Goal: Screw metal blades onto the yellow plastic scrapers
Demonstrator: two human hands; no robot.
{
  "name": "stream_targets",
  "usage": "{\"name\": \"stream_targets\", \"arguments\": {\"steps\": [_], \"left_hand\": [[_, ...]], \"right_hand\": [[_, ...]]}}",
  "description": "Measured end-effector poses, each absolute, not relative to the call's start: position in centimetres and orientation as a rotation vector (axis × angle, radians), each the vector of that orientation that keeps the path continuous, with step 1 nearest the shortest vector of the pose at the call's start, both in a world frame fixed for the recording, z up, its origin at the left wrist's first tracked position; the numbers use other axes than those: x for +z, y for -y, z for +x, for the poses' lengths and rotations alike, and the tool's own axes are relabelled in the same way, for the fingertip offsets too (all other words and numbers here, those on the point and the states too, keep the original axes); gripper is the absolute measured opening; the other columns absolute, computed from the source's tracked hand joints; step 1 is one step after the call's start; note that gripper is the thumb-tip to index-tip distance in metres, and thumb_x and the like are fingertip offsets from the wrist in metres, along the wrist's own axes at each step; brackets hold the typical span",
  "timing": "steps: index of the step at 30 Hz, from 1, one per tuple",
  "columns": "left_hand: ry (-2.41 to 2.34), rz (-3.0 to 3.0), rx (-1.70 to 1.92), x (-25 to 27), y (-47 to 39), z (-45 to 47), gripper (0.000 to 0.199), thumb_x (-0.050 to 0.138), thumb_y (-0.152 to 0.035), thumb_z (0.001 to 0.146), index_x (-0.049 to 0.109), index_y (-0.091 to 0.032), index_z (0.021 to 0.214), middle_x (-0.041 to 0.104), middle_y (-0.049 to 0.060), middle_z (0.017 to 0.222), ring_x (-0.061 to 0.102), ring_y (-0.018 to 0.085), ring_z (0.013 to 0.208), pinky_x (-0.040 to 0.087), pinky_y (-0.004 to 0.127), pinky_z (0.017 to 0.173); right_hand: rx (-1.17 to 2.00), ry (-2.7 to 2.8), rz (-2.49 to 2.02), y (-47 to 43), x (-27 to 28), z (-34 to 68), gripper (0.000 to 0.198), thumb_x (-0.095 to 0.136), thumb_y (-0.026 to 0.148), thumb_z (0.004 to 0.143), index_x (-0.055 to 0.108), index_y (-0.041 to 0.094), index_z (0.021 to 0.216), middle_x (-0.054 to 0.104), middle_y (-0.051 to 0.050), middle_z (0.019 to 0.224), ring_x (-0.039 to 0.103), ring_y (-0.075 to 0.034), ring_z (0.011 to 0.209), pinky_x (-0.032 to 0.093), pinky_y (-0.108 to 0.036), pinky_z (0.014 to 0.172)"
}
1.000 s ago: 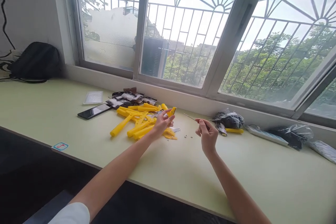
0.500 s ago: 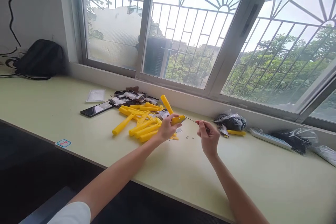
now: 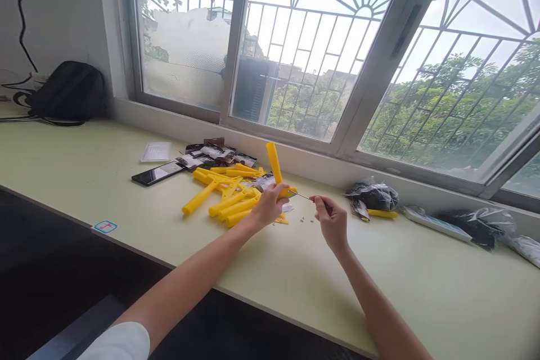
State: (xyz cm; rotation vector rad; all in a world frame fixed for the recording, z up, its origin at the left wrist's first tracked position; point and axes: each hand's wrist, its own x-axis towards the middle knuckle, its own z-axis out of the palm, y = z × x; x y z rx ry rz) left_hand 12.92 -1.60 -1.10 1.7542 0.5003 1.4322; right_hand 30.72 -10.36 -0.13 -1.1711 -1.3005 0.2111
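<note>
My left hand (image 3: 268, 206) is closed around a yellow plastic tool with a tube-like handle (image 3: 274, 162), which points up and slightly left. In my right hand (image 3: 333, 225) is a thin-shafted screwdriver (image 3: 301, 196), its grip mostly hidden by the fingers. The tip meets the yellow tool's lower end, beside my left fingers; whether it sits in a screw is too small to tell. Left of my left hand lies a heap of similar yellow plastic tools (image 3: 200, 198). A few tiny metal pieces (image 3: 302, 220) lie on the table below the screwdriver.
Small dark-and-clear packets (image 3: 213, 151) are piled behind the heap, with a phone (image 3: 157, 174) and a clear case (image 3: 156, 152) to their left. Bagged black items (image 3: 373, 194) and a white box (image 3: 436, 224) line the window side. The table's front edge runs below my forearms.
The yellow tool has tilted more upright in my left hand. My right hand has moved slightly left, bringing the screwdriver tip further onto the tool. The view has shifted a little.
</note>
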Motion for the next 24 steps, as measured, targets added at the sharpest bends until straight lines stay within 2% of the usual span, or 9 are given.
{"name": "stream_targets", "arguments": {"steps": [6, 11, 15, 19, 24], "left_hand": [[-0.53, 1.947, 1.294, -1.4, 0.8, 12.3, 0.022, 0.074, -0.019, 0.077, 0.067, -0.024, 0.098, 0.052, 0.005, 0.093, 0.053, 0.024, 0.085, 0.042, 0.042, 0.092], [-0.529, 2.036, 1.258, -1.8, 0.3, 12.2, 0.017, 0.073, -0.025, 0.08, 0.066, -0.023, 0.096, 0.047, 0.005, 0.09, 0.048, 0.021, 0.076, 0.044, 0.039, 0.086], [-0.482, 2.046, 1.233, -2.4, -0.1, 12.4, 0.021, 0.075, -0.027, 0.079, 0.065, -0.024, 0.098, 0.046, 0.004, 0.087, 0.048, 0.021, 0.075, 0.046, 0.036, 0.081], [-0.473, 2.058, 1.237, -2.8, -0.7, 12.5, 0.02, 0.074, -0.023, 0.08, 0.066, -0.025, 0.098, 0.048, 0.005, 0.087, 0.049, 0.021, 0.074, 0.049, 0.035, 0.078], [-0.541, 2.087, 1.25, -2.6, -1.0, 12.0, 0.022, 0.072, -0.011, 0.078, 0.069, -0.024, 0.096, 0.051, 0.005, 0.092, 0.05, 0.018, 0.073, 0.048, 0.038, 0.084]], "right_hand": [[0.309, 1.387, -1.227, 9.8, -0.2, 32.9, 0.054, 0.064, 0.066, 0.083, 0.078, 0.014, 0.092, 0.053, 0.0, 0.057, 0.039, -0.011, 0.048, 0.034, -0.024, 0.044], [0.251, 1.514, -1.279, 9.6, -1.0, 33.7, 0.053, 0.067, 0.067, 0.081, 0.078, 0.015, 0.085, 0.059, -0.002, 0.061, 0.046, -0.014, 0.054, 0.036, -0.027, 0.05], [0.221, 1.563, -1.311, 9.2, -2.0, 33.2, 0.052, 0.065, 0.066, 0.084, 0.077, 0.016, 0.081, 0.052, 0.0, 0.056, 0.037, -0.012, 0.052, 0.03, -0.026, 0.048], [0.254, 1.575, -1.297, 9.3, -2.4, 33.0, 0.052, 0.065, 0.066, 0.084, 0.077, 0.016, 0.08, 0.055, 0.0, 0.058, 0.038, -0.012, 0.052, 0.03, -0.026, 0.049], [0.244, 1.483, -1.292, 9.5, -2.4, 33.8, 0.051, 0.061, 0.065, 0.087, 0.073, 0.015, 0.085, 0.054, 0.0, 0.06, 0.039, -0.012, 0.052, 0.031, -0.026, 0.048]]}}
